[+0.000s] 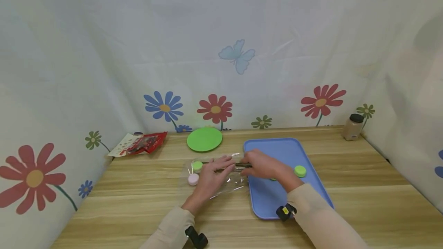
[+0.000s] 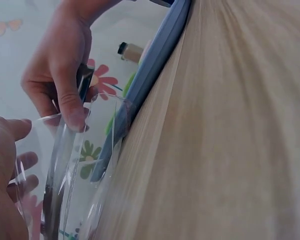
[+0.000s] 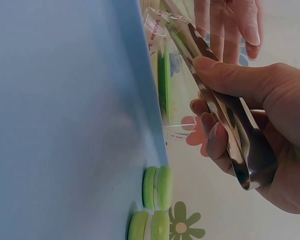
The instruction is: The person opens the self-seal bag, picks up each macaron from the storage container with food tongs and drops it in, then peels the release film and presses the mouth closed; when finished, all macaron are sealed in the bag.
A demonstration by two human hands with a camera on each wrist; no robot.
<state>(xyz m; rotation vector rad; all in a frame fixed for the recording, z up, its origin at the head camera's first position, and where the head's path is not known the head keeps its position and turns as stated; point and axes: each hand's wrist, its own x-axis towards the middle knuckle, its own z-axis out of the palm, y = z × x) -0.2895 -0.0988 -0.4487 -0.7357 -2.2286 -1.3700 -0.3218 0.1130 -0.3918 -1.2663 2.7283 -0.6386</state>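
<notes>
My right hand (image 1: 264,164) grips metal tongs (image 3: 225,115), its thumb along one arm and its fingers curled round the other. The tongs reach left into a clear plastic bag (image 1: 228,183), and their tips are hidden behind my left hand (image 1: 212,174). In the left wrist view the left hand holds the bag near its mouth, with fingers showing through the film. At the bag's left end sit a green macaron (image 1: 197,165) and a pink macaron (image 1: 193,180). Green macarons (image 3: 157,187) lie on the blue tray (image 1: 277,149), beneath the right forearm.
A green plate (image 1: 204,139) stands behind the bag. At the back left lies a red and white snack packet (image 1: 145,143). A dark-lidded jar (image 1: 353,128) stands at the back right. Flowered cloth (image 1: 194,60) hangs behind and beside the wooden table (image 1: 131,199).
</notes>
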